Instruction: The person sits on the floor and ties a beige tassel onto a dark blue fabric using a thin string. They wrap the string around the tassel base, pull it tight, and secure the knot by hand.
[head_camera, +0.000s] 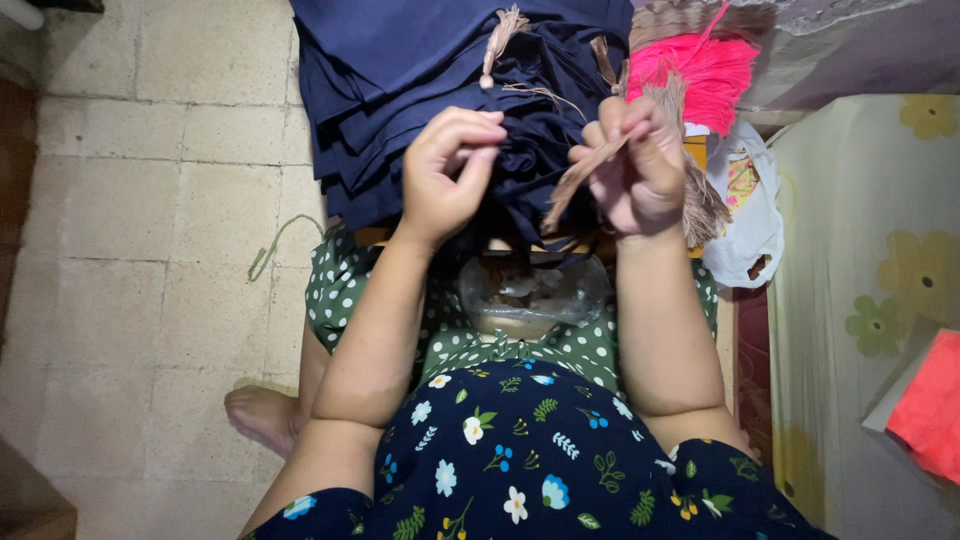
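My left hand (447, 170) pinches the edge of a folded navy blue cloth (420, 70) that lies over a low wooden stand in front of me. My right hand (632, 160) grips a bundle of tan threads (575, 180), a tassel, held against the same cloth edge. Another tan tassel (497, 40) hangs finished on the cloth above my left hand. More tan fringe (705, 205) trails down behind my right wrist.
A bunch of bright pink thread (705, 70) lies at the upper right beside a white plastic bag (750, 215). A clear plastic bag (530, 290) rests on my lap. A flowered mattress (870, 300) with a red cloth (930, 405) is at right. Tiled floor (150, 200) spreads left.
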